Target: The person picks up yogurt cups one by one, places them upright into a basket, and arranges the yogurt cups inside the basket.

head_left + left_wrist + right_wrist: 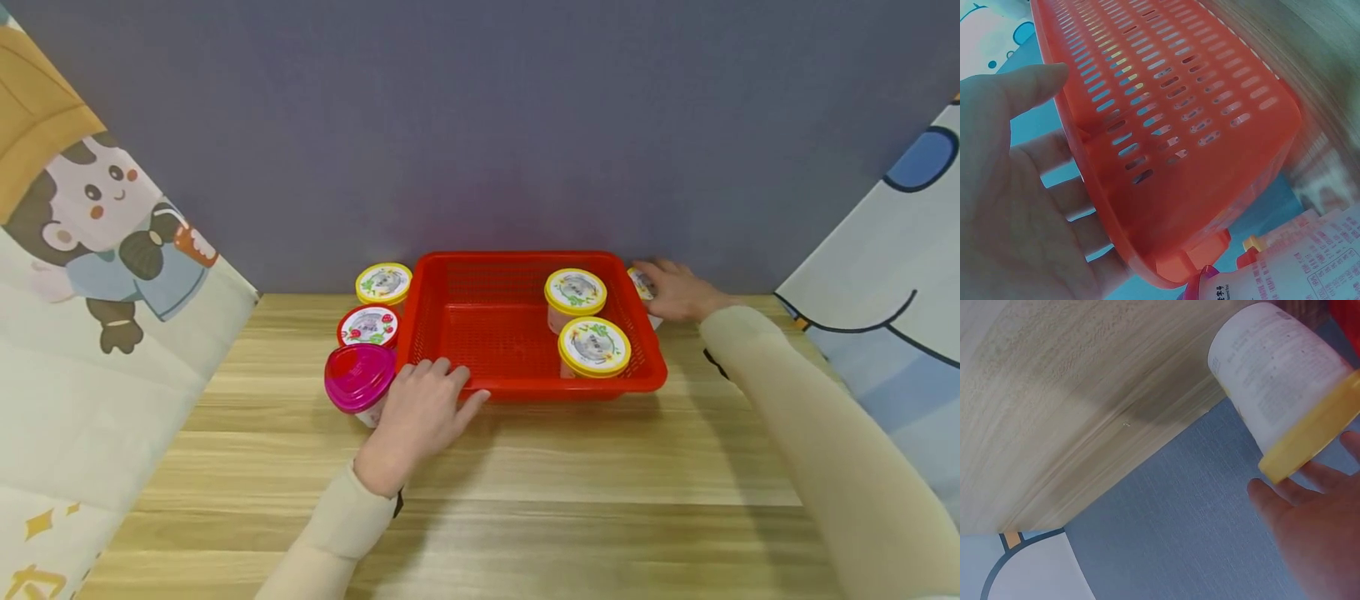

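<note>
With right hand (678,292) at right of centre, risks tipping the yellow-lidded tub (1275,378) there through an uneven fingertip push, touches its lid but cannot tell how firmly closed, and with left hand (423,404), partly closed, grips the near rim of the red basket (532,385) at mid-frame.

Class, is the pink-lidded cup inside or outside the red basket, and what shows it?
Outside: the head view shows the pink-lidded cup beside the red basket, left of its rim.

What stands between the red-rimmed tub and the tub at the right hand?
The red basket, with two yellow-rimmed tubs inside, in the head view.
</note>
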Demonstrator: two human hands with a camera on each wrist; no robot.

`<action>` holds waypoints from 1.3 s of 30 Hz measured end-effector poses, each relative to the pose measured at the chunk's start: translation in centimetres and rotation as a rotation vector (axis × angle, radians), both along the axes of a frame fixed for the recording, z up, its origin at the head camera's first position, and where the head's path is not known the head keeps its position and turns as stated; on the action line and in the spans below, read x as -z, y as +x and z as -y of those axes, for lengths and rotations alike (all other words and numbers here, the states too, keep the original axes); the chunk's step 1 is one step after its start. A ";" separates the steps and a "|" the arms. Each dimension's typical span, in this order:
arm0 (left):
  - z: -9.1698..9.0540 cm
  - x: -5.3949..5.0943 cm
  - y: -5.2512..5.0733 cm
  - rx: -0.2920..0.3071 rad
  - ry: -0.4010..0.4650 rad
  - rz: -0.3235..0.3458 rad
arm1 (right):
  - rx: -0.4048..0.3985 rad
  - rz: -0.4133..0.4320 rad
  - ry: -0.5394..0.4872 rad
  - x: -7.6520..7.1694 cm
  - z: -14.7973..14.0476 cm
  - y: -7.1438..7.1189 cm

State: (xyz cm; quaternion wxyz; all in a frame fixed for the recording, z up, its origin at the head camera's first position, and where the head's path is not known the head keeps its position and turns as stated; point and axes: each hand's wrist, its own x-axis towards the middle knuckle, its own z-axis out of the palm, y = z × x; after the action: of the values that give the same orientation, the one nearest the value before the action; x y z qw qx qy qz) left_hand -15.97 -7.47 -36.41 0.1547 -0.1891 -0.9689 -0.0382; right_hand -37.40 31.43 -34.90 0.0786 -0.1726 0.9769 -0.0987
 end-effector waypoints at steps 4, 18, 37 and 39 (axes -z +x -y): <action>0.0 0.0 -0.1 -0.001 -0.003 0.003 | -0.003 0.007 -0.006 0.0 0.1 -0.1; 0.0 -0.2 0.1 -0.008 -0.008 0.010 | 0.035 0.079 0.021 -1.2 0.1 0.6; -0.1 -0.3 0.1 -0.011 -0.010 0.021 | 0.054 0.038 0.076 -1.2 -0.2 1.6; -0.1 -0.3 0.1 -0.009 -0.008 0.019 | 0.055 0.033 0.079 -1.2 -0.2 1.6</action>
State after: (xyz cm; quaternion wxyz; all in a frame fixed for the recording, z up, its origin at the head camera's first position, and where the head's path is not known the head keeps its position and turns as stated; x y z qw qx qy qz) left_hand -15.83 -7.38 -36.06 0.1449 -0.1849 -0.9714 -0.0352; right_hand -35.77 31.64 -33.74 0.0988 -0.1409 0.9829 -0.0652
